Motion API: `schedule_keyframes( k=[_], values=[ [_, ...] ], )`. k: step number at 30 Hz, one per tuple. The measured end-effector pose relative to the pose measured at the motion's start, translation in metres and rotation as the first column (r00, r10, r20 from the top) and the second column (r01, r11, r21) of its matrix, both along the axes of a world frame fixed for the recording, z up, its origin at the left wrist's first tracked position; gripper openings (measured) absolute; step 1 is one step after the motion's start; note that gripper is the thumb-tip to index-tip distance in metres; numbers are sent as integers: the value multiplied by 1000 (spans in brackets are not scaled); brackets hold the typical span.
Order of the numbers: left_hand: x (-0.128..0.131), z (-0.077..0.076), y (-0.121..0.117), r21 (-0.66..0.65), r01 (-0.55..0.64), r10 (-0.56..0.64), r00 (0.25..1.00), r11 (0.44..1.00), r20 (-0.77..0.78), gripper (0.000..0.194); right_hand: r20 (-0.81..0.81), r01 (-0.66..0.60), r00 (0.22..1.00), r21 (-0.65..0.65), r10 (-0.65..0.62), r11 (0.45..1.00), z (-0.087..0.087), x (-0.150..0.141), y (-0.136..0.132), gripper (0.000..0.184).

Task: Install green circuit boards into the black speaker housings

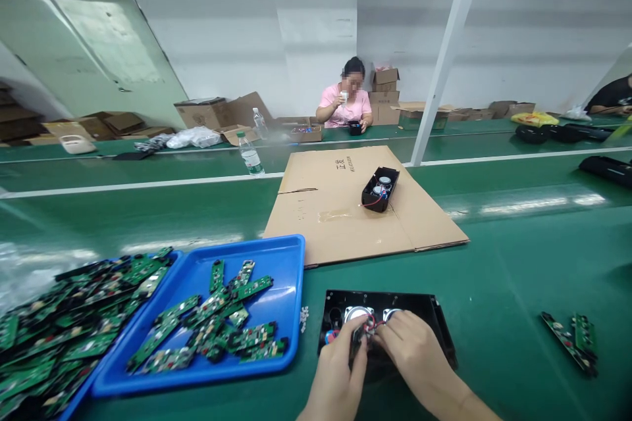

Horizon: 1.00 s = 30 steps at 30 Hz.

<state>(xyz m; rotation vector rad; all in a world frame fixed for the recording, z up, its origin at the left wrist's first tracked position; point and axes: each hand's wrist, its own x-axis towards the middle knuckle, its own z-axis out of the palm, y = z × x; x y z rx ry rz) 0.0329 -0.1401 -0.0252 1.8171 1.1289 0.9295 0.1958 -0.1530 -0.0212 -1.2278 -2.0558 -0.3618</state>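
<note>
A black speaker housing (399, 299) lies open on the green table in front of me, with two round speakers (359, 313) set in it. Over its near side my left hand (340, 365) pinches a small dark part that is mostly hidden by the fingers. Thin red and dark wires (369, 323) run between my fingertips. My right hand (417, 348) is closed on the wires, close against the left fingertips. Left of the hands, a blue tray (302, 276) carries several green circuit boards (212, 306). Small pale pieces (303, 319) lie between tray and housing.
A second tray at far left is heaped with circuit boards (74, 316). Loose boards (573, 342) lie at right. Ahead, a flat cardboard sheet (340, 230) bears another open speaker housing (380, 189). A bottle (251, 154), a white post (447, 59) and a seated co-worker (345, 102) are beyond.
</note>
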Motion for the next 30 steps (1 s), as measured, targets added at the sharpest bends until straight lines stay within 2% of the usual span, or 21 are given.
schedule_keyframes(
  k=[4, 6, 9, 11, 13, 17, 22, 23, 26, 27, 28, 30],
  values=[
    [-2, 0, 2, 106, 49, -44, 998, 993, -45, 31, -55, 67, 996, 6, -67, 998, 7, 5, 2, 25],
    [-3, -1, 3, 170, 82, -67, 994, 982, -91, 34, -41, 15, 999, -34, -16, 999, 13, 7, 4, 28],
    [-5, -3, 4, 238, 114, -83, 987, 964, -135, 37, -82, -124, 990, -172, 112, 977, 18, 8, 5, 24],
    [-4, -3, 4, 257, 125, -94, 987, 958, -131, 38, -95, -140, 988, -220, 121, 965, 17, 7, 4, 21],
    [-3, -2, 3, 239, 126, -104, 989, 963, -102, 35, -86, -109, 992, -211, 92, 972, 14, 5, 3, 21],
    [-1, 2, 2, 122, 43, -46, 999, 992, 21, 28, -124, -76, 991, -197, 52, 977, 6, 2, 1, 20],
    [2, -3, -1, 2, 39, -39, 997, 999, 68, 28, -118, -58, 993, -329, 20, 942, 10, 11, 3, 21],
    [3, -6, -2, -12, -2, 3, 997, 1000, 76, 28, -81, -48, 997, -364, 20, 930, 12, 16, 3, 32],
    [7, -11, -5, -43, -169, 173, 976, 985, 131, 30, 73, -17, 995, -507, 63, 862, 16, 32, 2, 101],
    [7, -12, -5, -58, -213, 219, 964, 975, 151, 32, 113, -1, 990, -560, 78, 829, 16, 36, 1, 117],
    [8, -11, -5, -71, -245, 253, 953, 967, 165, 35, 138, 15, 987, -603, 86, 798, 15, 38, 0, 123],
    [7, -9, -4, -81, -292, 302, 938, 953, 169, 44, 150, 38, 986, -643, 78, 765, 13, 40, -2, 121]
  ],
)
